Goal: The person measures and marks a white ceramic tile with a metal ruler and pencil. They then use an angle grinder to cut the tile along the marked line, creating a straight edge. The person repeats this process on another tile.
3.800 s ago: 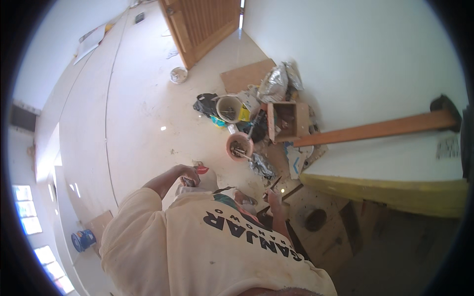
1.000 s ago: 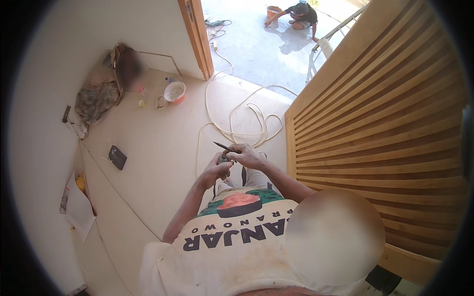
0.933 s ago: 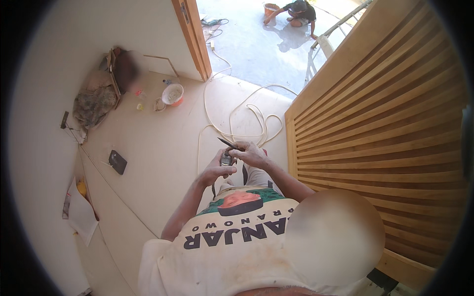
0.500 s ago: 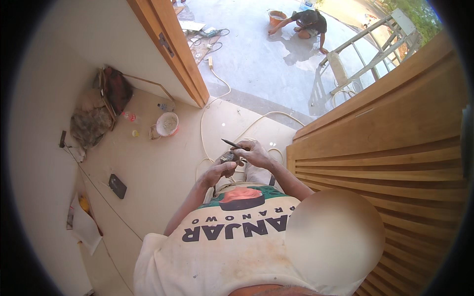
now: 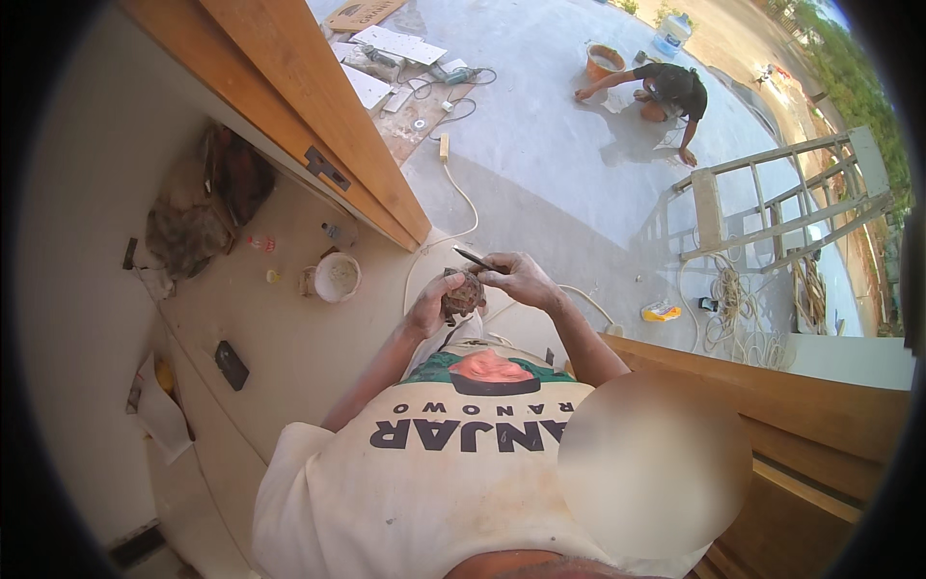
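At waist height in the middle of the view, my left hand grips a small, grimy, roundish object, too small to identify. Close beside it on the right, my right hand grips a thin, dark, pointed tool, its tip sticking out up and to the left above the object. Both hands are pale with dust. The lower body is mostly hidden by my shirt and hands.
A door frame and wooden door flank me. Outside, a co-worker crouches beside an orange bucket, near a ladder and tools. Cords cross the doorway. Inside is a white-rimmed bucket.
From facing the cluttered wall, my view has turned to the doorway, showing more outdoors. My hands, earlier apart, have come together and risen slightly, still holding the tool and roundish object.
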Tool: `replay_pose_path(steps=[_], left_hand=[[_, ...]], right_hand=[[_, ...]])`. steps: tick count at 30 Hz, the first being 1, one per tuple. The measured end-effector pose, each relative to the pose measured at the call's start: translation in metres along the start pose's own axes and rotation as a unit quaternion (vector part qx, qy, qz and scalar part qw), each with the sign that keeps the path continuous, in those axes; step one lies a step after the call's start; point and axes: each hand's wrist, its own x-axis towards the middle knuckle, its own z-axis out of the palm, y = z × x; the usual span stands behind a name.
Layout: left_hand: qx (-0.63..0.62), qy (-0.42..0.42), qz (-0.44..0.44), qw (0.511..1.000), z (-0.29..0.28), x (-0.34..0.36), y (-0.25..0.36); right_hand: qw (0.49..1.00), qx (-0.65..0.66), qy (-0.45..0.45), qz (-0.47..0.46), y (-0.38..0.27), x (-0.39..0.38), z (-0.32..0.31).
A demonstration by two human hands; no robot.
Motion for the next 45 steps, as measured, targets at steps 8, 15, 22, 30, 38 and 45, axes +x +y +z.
replay_pose_path(steps=[8, 15, 22, 30, 38, 45], left_hand=[[0.044, 0.093, 0.011, 0.995, -0.029, 0.147, 0.106], [0.016, 0.060, 0.039, 0.997, -0.052, 0.251, 0.178], [-0.039, 0.176, 0.125, 0.976, -0.107, 0.371, 0.227], [-0.020, 0.291, 0.219, 0.931, -0.136, 0.473, 0.306], [-0.154, 0.279, 0.269, 0.909, -0.202, 0.543, 0.395], [0.003, 0.326, 0.144, 0.934, -0.345, 0.568, 0.479]], right_hand=[[0.998, -0.017, 0.058, 0.015, -0.060, 0.118, -0.109], [0.997, 0.037, 0.062, 0.007, -0.065, 0.247, -0.182], [0.990, 0.120, 0.006, 0.076, -0.044, 0.402, -0.272], [0.960, 0.221, -0.153, 0.082, -0.103, 0.530, -0.329], [0.929, 0.313, -0.181, 0.083, -0.138, 0.660, -0.332], [0.971, 0.171, -0.136, 0.092, -0.168, 0.806, -0.318]])
